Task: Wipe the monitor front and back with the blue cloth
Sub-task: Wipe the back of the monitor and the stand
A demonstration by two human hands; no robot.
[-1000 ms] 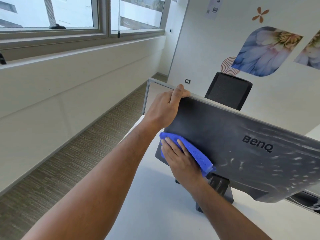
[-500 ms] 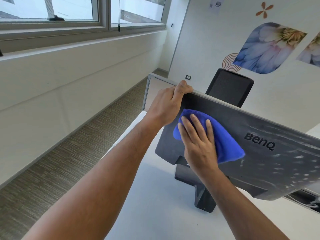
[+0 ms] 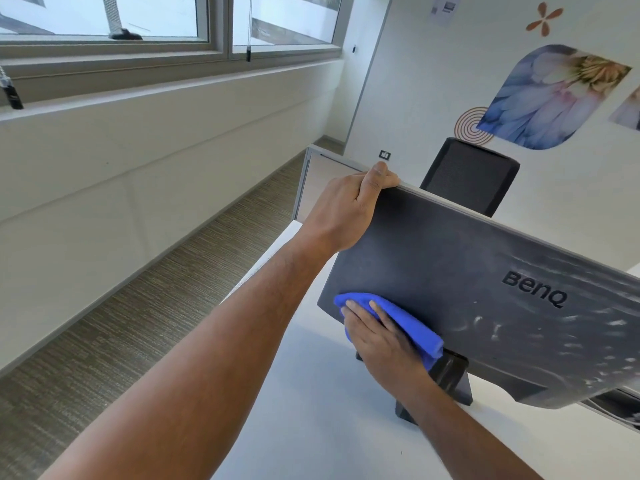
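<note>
Left hand (image 3: 349,206) is gripping the monitor (image 3: 467,271) top corner, steadying it on the desk (image 3: 311,410). Right hand (image 3: 377,337), fingers flat, is pressing the blue cloth (image 3: 408,320) against the monitor's lower back near the stand (image 3: 453,379); dusty streaks are showing rightward.

The cloth (image 3: 391,318) is bright blue. The monitor (image 3: 460,271) back is matte dark grey with pale dusty streaks and specks toward its right side and a darker raised "BenQ" logo (image 3: 535,289); its stand (image 3: 450,379) is dark grey too. The desk (image 3: 311,410) is white. The chair back (image 3: 471,174) is black mesh. The floor (image 3: 138,306) is brown with fine stripes. The wall carries a blue, pink and yellow flower decal (image 3: 550,95), orange concentric rings (image 3: 472,128) and an orange 4-petal shape (image 3: 543,19).
</note>
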